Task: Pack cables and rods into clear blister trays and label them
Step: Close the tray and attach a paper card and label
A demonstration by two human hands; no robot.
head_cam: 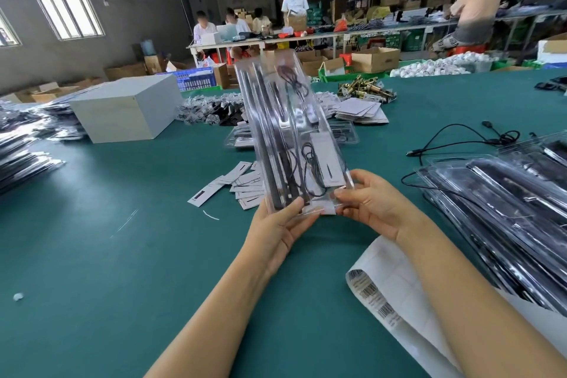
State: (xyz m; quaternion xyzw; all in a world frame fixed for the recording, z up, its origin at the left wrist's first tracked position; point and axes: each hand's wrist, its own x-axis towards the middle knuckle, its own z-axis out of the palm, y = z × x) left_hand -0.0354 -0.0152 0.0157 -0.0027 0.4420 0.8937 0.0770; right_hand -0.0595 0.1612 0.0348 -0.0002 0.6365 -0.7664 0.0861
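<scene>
Blister tray (pixel 285 132) held up off the table (pixel 122 255), near end at the hands, far end tilted up and away. Long axis running forward from the body, leaning slightly left toward the top. Held at the near short edge only; rest of the length unsupported.

Left hand (pixel 276 230) gripping the near-left corner, thumb on the front face, fingers behind. Right hand (pixel 371 202) pinching the near-right corner, fingertips curled onto the clear flange. Both equally close to the tray; neither nearer in any useful sense.

Contents: dark rods (pixel 270 138) lying lengthwise along the left side of the tray; thin black cable (pixel 310 159) looped on the right, with a pale printed card (pixel 325 159) behind it. Plastic clear, glossy, catching window glare. White patch at the near edge between the two hands, possibly a label just set or being pressed; cannot tell for sure.

Label sheet (pixel 386 294) with barcodes on the table just below the right forearm. Stack of packed trays (pixel 506 209) at right, well within reach of the right hand. Probable next move: set-down onto that stack, swinging the long axis rightward.
</scene>
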